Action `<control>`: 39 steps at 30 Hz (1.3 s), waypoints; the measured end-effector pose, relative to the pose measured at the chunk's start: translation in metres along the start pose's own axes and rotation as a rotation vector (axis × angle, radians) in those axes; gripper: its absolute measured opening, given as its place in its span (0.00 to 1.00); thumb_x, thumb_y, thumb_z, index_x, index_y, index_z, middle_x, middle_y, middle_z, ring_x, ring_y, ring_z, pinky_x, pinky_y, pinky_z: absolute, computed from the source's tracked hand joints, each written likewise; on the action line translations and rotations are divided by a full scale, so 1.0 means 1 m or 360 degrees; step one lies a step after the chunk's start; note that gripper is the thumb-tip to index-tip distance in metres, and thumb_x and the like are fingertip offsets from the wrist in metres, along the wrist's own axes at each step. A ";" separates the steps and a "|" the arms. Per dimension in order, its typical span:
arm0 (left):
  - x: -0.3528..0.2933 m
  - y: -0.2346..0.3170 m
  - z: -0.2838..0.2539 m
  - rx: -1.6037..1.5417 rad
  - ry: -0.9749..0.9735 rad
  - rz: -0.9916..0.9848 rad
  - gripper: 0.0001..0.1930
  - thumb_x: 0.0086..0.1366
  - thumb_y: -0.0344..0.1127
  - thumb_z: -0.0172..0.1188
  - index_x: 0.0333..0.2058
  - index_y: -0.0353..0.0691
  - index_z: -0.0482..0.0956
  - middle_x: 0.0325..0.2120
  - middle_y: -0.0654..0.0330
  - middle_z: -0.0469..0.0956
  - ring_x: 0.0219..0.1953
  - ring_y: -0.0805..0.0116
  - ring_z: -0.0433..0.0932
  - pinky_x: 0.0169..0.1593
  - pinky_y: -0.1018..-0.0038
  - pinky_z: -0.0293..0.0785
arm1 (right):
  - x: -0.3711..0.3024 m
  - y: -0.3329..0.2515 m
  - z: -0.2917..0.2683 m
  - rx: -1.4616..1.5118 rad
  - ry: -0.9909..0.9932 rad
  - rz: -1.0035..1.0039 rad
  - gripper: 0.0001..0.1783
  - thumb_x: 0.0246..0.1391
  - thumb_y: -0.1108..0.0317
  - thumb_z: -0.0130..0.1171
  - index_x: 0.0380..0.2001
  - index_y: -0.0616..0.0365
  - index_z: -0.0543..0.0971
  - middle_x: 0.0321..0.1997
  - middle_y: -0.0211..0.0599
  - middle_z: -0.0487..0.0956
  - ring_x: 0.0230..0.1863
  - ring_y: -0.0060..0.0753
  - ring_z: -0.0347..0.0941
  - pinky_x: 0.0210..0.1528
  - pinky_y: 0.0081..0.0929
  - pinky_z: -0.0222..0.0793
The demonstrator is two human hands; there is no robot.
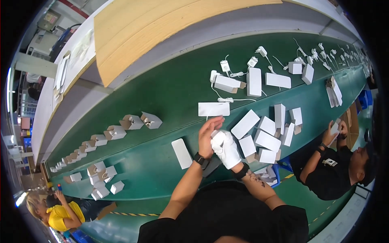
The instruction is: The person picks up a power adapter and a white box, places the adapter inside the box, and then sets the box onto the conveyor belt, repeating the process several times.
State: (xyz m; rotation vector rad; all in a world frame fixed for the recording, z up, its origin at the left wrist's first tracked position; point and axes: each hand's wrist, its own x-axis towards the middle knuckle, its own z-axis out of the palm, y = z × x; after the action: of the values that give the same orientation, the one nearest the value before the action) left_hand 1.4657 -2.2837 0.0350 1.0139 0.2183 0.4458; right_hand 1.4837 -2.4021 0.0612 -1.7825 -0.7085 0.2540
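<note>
My bare left hand (206,137) is raised over the table's near half, its fingers stretched out toward the upper right. Close against it is my right hand (225,148) in a white glove, with the fingers curled. A small greyish edge shows between the two hands, but what it belongs to is hidden. Just beyond my fingertips lies a white box (214,109). Left of my left wrist another white box (182,153) lies flat. Right of my gloved hand is a loose pile of white boxes (267,140), some with open flaps.
White plug adapters with cables (252,62) lie along the far right. Open boxes (131,122) stand in a row at left, near a cluster of boxes (99,180). A wooden board (162,24) tops the shelf. Co-workers sit at right (340,166) and lower left (67,214).
</note>
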 end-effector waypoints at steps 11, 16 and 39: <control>0.091 -0.024 -0.042 0.2440 -0.0426 0.0585 0.42 0.52 0.49 0.63 0.63 0.46 0.53 0.59 0.55 0.62 0.60 0.54 0.60 0.63 0.62 0.52 | 0.015 0.044 -0.065 0.1244 0.0030 0.0537 0.24 0.55 0.58 0.56 0.51 0.58 0.68 0.45 0.35 0.73 0.37 0.27 0.72 0.35 0.24 0.71; 0.116 -0.046 -0.083 0.2831 -0.0474 -0.0062 0.44 0.43 0.38 0.71 0.59 0.44 0.56 0.53 0.57 0.66 0.56 0.58 0.65 0.58 0.63 0.61 | -0.002 -0.007 -0.124 0.2069 -0.0258 0.0891 0.29 0.56 0.55 0.54 0.55 0.61 0.64 0.46 0.41 0.72 0.33 0.30 0.71 0.33 0.24 0.71; 0.023 0.030 -0.007 0.1284 -0.0638 -0.0121 0.42 0.38 0.35 0.75 0.53 0.40 0.65 0.47 0.61 0.70 0.53 0.65 0.68 0.53 0.68 0.67 | 0.070 -0.003 -0.095 -0.1307 -0.0862 -0.0752 0.14 0.51 0.59 0.54 0.24 0.61 0.74 0.25 0.46 0.75 0.32 0.44 0.74 0.30 0.36 0.70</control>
State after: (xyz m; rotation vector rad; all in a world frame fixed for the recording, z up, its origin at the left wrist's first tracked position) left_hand 1.4763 -2.2541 0.0578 1.8511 0.0679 0.0594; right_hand 1.5868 -2.4366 0.1078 -2.2431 -1.7861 0.1235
